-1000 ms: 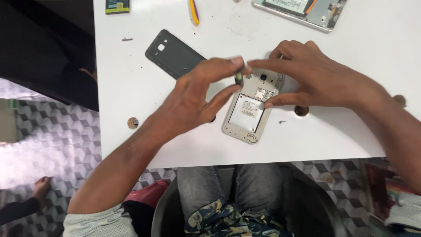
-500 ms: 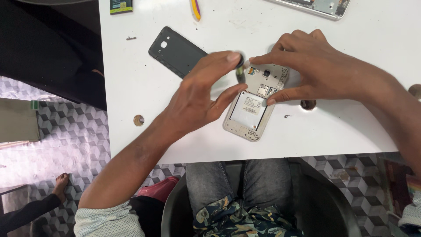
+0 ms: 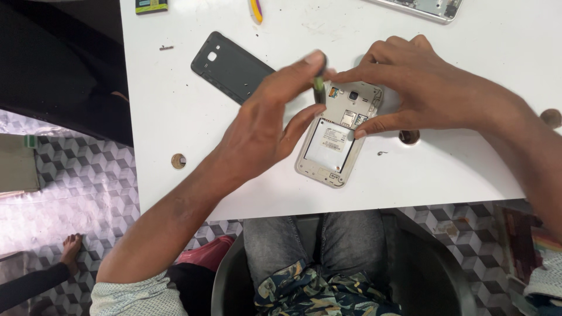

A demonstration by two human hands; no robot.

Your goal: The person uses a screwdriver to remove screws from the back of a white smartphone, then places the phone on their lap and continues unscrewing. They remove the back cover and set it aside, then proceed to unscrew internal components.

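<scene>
Left hand (image 3: pixel 263 126) lifted slightly, pinching small tool (image 3: pixel 319 85), right hand (image 3: pixel 427 88) steadying opened phone (image 3: pixel 339 137)

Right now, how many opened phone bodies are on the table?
2: one opened phone under both hands at the centre, back cover off; another phone frame at the top edge, partly cut off. More may lie outside view.

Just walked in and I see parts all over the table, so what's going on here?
A seated person works on an opened white smartphone with its back removed, lying on the white table. The right hand steadies its top end, while the left hand pinches a small green-tipped tool at the phone's upper corner. The dark grey plastic back cover lies apart to the left. A tiny screw sits beside the phone, and another opened device lies at the far edge.
</scene>
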